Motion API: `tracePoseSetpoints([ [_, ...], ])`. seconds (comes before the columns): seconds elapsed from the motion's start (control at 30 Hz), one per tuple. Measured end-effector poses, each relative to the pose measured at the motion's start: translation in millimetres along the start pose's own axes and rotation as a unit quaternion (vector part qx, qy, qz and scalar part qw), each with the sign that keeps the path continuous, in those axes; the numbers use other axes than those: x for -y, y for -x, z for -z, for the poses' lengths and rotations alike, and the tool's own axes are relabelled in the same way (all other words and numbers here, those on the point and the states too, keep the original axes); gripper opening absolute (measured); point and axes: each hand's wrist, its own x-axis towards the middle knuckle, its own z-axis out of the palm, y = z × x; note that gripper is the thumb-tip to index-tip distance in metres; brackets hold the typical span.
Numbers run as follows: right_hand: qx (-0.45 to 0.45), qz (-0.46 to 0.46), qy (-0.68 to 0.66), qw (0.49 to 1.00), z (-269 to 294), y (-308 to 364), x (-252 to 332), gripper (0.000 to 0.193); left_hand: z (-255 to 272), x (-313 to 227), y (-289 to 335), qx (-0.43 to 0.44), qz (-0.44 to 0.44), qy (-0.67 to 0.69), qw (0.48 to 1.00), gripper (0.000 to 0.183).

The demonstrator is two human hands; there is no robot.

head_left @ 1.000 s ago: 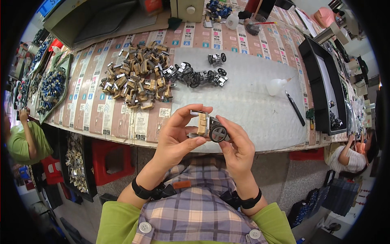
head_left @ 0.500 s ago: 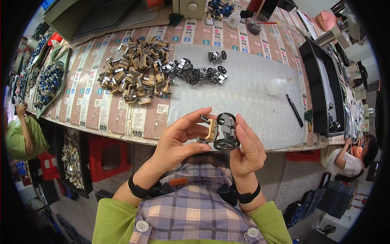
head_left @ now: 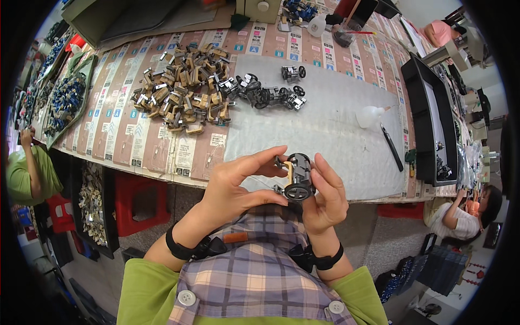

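In front of my waist, over the table's near edge, I hold two small parts against each other. My left hand (head_left: 230,181) curves around a tan-and-grey toy vehicle piece (head_left: 289,172), with thumb and index finger at its two ends. My right hand (head_left: 327,200) grips a dark grey toy vehicle chassis (head_left: 302,170) with black spoked wheels, its fingers along the right side. The tan piece sits tight along the chassis's left side; whether they are joined I cannot tell.
A heap of tan-and-grey pieces (head_left: 189,89) covers the table's left middle. Several wheeled chassis (head_left: 271,96) lie on a pale sheet (head_left: 325,135), with a white squeeze bottle (head_left: 369,116) and a black-handled tool (head_left: 393,149). A long black tray (head_left: 420,103) stands right. Other people sit at both sides.
The tan piece and the wheeled chassis have come together, closing the gap between them. My right hand has shifted slightly left, and the left hand's fingertips now reach the chassis.
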Motion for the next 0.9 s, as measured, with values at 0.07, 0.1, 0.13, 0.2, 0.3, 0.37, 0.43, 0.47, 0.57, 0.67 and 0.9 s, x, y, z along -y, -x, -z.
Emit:
tracePoseSetpoints([
  [0.07,0.003,-0.007,-0.008,1.000,1.0,2.1,-0.7,0.038,-1.0,-0.4,-0.7,-0.001,-0.015,-0.018,1.000,0.067],
  [0.1,0.004,-0.014,-0.016,1.000,1.6,2.9,-1.5,0.037,-1.4,-0.5,-0.7,-0.002,-0.014,-0.018,1.000,0.067],
  [0.13,0.005,-0.014,-0.016,1.000,2.1,3.8,-2.2,0.037,-1.5,-0.5,-0.5,-0.001,-0.007,-0.015,1.000,0.067],
  [0.2,0.014,-0.015,-0.040,0.999,2.9,6.1,-3.8,0.038,-1.6,-0.6,-0.5,0.001,-0.001,-0.011,1.000,0.067],
  [0.3,0.015,-0.010,-0.072,0.997,3.5,12.4,-9.6,0.040,-1.4,-0.3,-0.8,0.021,0.006,0.009,1.000,0.066],
  [0.37,0.017,-0.020,-0.092,0.995,1.6,11.9,-7.4,0.037,-1.2,0.6,-0.3,0.024,0.003,0.001,1.000,0.066],
  [0.43,0.019,-0.029,-0.111,0.993,2.9,12.6,-5.3,0.035,0.0,-0.7,-0.9,0.027,-0.002,-0.006,1.000,0.066],
  [0.47,0.032,-0.066,-0.143,0.987,5.5,14.2,-4.2,0.032,0.3,-0.9,-1.2,0.029,-0.007,-0.015,0.999,0.065],
  [0.57,0.053,-0.126,-0.218,0.966,8.3,16.7,-4.2,0.029,-1.8,-1.1,-1.3,0.033,-0.016,-0.014,0.999,0.064],
  [0.67,0.063,-0.168,-0.297,0.938,7.2,16.3,-1.9,0.032,-3.1,1.6,-0.9,0.026,-0.020,-0.013,0.999,0.063],
  [0.9,0.043,-0.262,-0.429,0.863,6.6,17.8,-1.9,0.032,-6.2,0.5,-0.6,0.012,-0.022,-0.016,1.000,0.062],
])
